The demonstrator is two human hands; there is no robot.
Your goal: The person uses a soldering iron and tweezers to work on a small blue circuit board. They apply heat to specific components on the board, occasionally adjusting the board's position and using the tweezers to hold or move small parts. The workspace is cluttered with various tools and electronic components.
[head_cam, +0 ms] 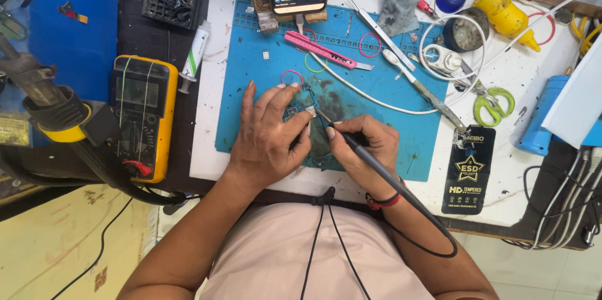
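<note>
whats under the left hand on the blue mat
Under the left hand a small circuit board lies on the blue mat; only its edge shows by the fingertips. The soldering iron tip touches it. The rest is covered.

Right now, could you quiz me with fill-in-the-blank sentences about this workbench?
1. The right hand holds a soldering ____ like a pen.
2. The left hand steadies a small circuit board on a ____ mat.
3. The multimeter left of the mat has a ____ casing.

Missing words: iron; blue; yellow
</note>
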